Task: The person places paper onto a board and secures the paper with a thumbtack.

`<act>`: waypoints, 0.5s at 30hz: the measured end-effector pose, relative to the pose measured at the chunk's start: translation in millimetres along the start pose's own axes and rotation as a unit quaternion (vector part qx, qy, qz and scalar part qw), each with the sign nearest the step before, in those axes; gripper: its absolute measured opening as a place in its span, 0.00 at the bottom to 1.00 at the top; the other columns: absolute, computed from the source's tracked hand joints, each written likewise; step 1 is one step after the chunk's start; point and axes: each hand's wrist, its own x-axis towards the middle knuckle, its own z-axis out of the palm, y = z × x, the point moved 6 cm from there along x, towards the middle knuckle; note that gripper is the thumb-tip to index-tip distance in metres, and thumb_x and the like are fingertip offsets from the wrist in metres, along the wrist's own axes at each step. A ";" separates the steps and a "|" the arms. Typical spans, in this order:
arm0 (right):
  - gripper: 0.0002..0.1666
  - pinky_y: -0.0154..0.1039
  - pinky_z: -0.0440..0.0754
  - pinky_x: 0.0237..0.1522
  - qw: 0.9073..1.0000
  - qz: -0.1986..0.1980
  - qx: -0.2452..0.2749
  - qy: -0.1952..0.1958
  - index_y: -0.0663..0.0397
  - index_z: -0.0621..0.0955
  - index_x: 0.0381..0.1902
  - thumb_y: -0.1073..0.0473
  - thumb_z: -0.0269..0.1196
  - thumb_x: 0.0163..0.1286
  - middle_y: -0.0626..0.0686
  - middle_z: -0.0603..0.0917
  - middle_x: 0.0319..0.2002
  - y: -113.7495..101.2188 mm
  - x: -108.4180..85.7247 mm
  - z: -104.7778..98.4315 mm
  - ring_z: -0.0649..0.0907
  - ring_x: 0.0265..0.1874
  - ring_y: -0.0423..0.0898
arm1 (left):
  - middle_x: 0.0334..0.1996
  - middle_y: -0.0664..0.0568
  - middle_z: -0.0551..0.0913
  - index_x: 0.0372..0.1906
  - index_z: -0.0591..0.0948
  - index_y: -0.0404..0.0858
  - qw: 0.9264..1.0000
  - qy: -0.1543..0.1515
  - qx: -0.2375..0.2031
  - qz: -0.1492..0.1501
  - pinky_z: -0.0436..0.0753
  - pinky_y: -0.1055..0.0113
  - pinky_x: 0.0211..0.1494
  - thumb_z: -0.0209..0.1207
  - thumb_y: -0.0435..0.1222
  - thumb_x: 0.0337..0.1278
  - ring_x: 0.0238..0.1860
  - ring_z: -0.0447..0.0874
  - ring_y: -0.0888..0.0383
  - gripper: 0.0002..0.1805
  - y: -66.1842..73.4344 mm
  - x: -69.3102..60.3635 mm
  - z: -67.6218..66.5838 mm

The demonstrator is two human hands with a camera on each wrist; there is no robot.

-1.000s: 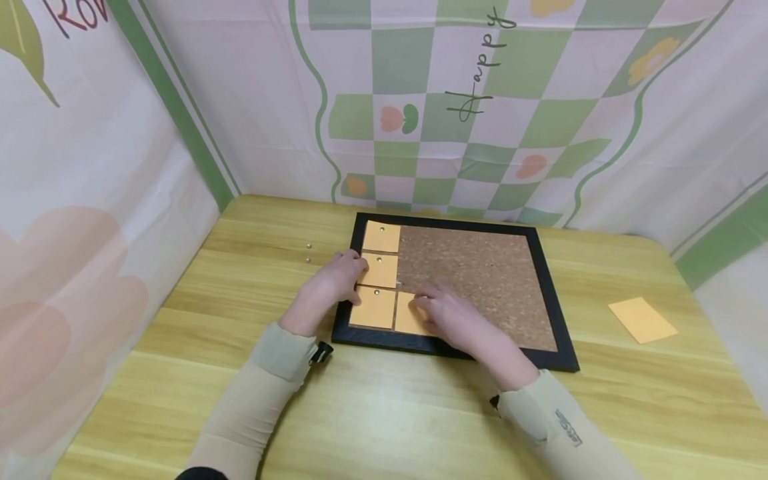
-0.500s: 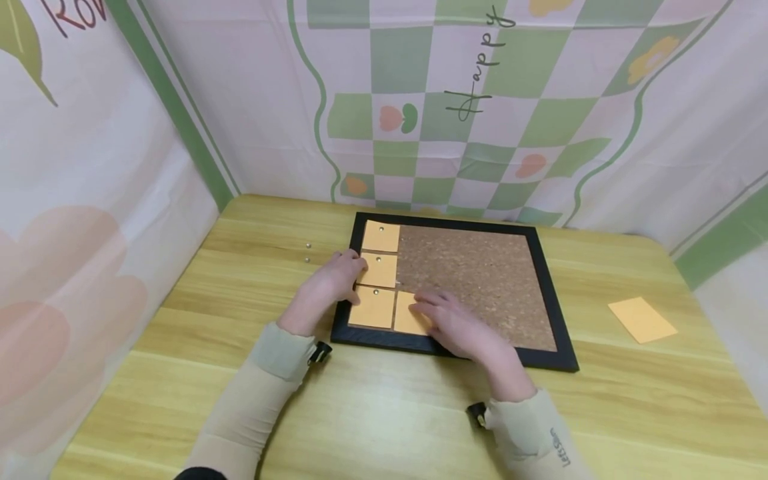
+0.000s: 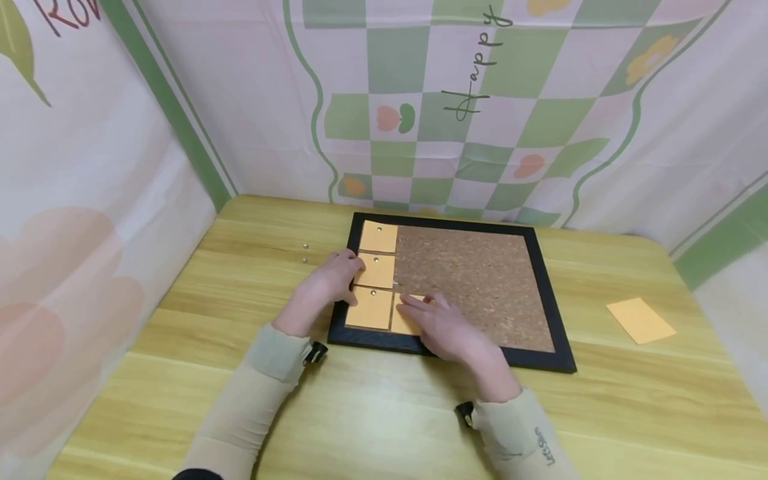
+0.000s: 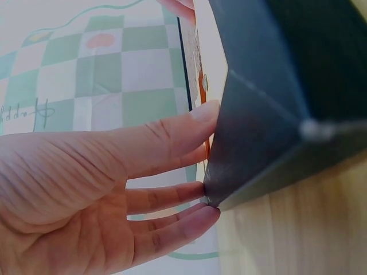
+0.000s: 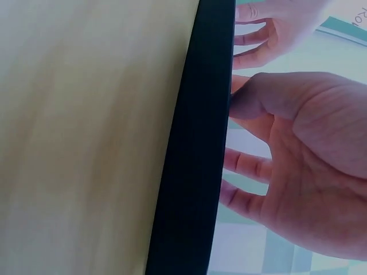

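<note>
Reaching farther left than a second ago, the right hand [image 3: 447,330] lies straight-fingered over the note [image 3: 405,323] beneath it, clasping nothing, left hand [image 3: 327,280] unclenched against the frame [image 3: 378,340], so placement is apparently being adjusted.

**Forearm wear, both arms**

The left sleeve [image 3: 231,413] is pale beige and finely creased, ending in a broad grey-green cuff [image 3: 277,353]; a small black fitting [image 3: 315,353] projects at the wrist, and a black band [image 3: 198,474] crosses lower down. The right sleeve [image 3: 528,460], similarly cuffed and fitted, bears small dark lettering [image 3: 545,445]. The fingers [image 4: 175,232] are bare.
</note>
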 end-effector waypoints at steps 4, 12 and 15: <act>0.34 0.64 0.74 0.62 1.000 -0.021 0.005 0.014 0.52 0.70 0.72 0.71 0.58 0.69 0.55 0.66 0.76 1.1 -2.1 -1.8 0.69 0.67 0.61 | 0.72 0.42 0.66 0.68 0.72 0.40 1.000 0.002 -0.008 0.011 0.75 0.52 0.70 0.74 0.39 0.51 0.71 0.65 0.43 0.38 -3.8 -0.7 -2.0; 0.28 0.59 0.74 0.67 0.998 -0.039 0.022 0.044 0.62 0.76 0.65 0.73 0.62 0.66 0.64 0.74 0.67 9.4 -6.0 -8.7 0.73 0.67 0.64 | 0.73 0.43 0.63 0.68 0.72 0.41 0.999 -0.007 -0.006 0.031 0.74 0.51 0.71 0.72 0.42 0.54 0.72 0.63 0.43 0.37 -6.5 -0.5 -0.8; 0.28 0.58 0.75 0.65 0.998 -0.033 0.025 0.051 0.63 0.77 0.63 0.71 0.65 0.64 0.64 0.76 0.65 12.7 -6.7 -9.5 0.75 0.64 0.63 | 0.74 0.43 0.63 0.68 0.72 0.40 0.999 -0.012 -0.002 0.034 0.73 0.50 0.72 0.72 0.42 0.54 0.73 0.62 0.43 0.36 -6.2 -0.1 -0.6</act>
